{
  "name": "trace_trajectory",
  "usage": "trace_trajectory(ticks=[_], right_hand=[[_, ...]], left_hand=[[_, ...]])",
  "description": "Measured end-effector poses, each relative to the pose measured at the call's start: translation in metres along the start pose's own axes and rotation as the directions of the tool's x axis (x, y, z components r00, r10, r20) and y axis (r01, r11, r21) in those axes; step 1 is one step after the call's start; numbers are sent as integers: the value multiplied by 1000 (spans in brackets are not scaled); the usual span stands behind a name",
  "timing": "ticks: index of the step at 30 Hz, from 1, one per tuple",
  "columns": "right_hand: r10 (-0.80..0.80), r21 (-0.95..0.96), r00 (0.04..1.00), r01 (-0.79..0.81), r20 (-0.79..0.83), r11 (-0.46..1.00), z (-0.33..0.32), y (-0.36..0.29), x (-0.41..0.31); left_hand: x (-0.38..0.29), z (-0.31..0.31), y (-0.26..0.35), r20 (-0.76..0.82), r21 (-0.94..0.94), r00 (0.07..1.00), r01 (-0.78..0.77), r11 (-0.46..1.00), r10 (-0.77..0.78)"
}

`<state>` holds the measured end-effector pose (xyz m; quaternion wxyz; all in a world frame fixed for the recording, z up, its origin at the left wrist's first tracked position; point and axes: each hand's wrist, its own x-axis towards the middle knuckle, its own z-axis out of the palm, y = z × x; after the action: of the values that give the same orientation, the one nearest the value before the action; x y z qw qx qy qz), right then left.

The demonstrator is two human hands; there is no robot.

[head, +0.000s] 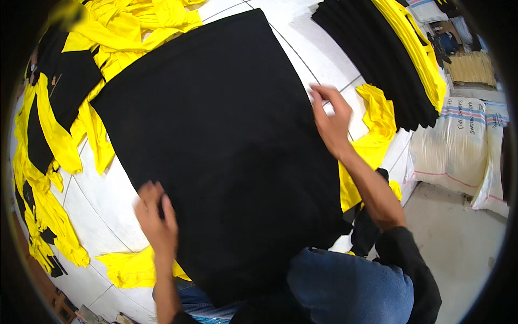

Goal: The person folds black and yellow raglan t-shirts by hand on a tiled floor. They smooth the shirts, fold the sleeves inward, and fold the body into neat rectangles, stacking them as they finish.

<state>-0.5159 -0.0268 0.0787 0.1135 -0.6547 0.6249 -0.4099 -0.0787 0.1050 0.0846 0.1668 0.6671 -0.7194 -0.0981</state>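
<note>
A large black cloth garment (226, 121) lies spread flat before me on the white tiled surface, its near end reaching my lap. Yellow sleeves (125, 267) of cloth stick out from under it on both sides. My left hand (156, 218), blurred, is over the garment's left edge with thumb and fingers apart. At the right edge is my right hand (334, 117), its thumb and forefinger curled close together. Whether those fingertips pinch the cloth cannot be made out.
A neat stack of black and yellow garments (364, 56) lies at the upper right. Loose yellow cloth (133, 32) is heaped at the upper left, with more garments (52, 202) down the left side. Filled white woven sacks (449, 150) stand on the right. My jeans-clad knee (348, 283) is close below.
</note>
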Motion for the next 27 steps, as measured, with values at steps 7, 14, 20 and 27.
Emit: trace_trajectory(ticks=[7,14,20,27], right_hand=[[465,-368,883,-455,-65,811,-135,6,-255],[749,-166,653,-755,-112,634,-166,10,-382],[821,-66,569,-822,-50,566,-193,16,-341],[894,38,398,-916,206,399,-238,17,-285]], left_hand=[[-257,-53,79,95,116,861,490,864,-501],[-300,-95,94,190,25,674,723,690,-714],[-303,-105,86,209,-343,586,794,502,-783],[-269,-122,52,538,-689,470,723,-44,-700]])
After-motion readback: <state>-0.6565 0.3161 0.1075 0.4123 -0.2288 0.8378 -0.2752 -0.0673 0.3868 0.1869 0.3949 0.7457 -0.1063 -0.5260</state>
